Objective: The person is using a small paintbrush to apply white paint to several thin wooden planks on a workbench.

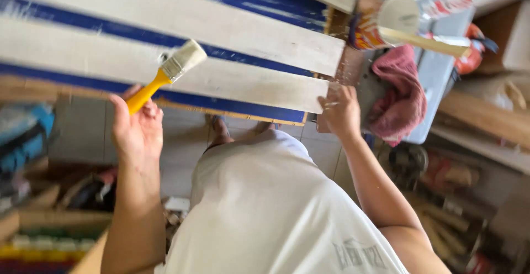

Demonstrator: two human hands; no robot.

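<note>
A round open paint tin with a colourful label stands at the right end of the worktop; its white lid or rim shows, a pale wooden stir stick lies across it, and its contents cannot be seen. Beside it a pink cloth hangs over a grey box. The left hand is closed around the yellow handle of a flat paintbrush with pale bristles, whose bristles touch a white-painted wooden slat lying on blue sheeting. The right hand, fingers curled, grips the slat's right end, well apart from the brush.
</note>
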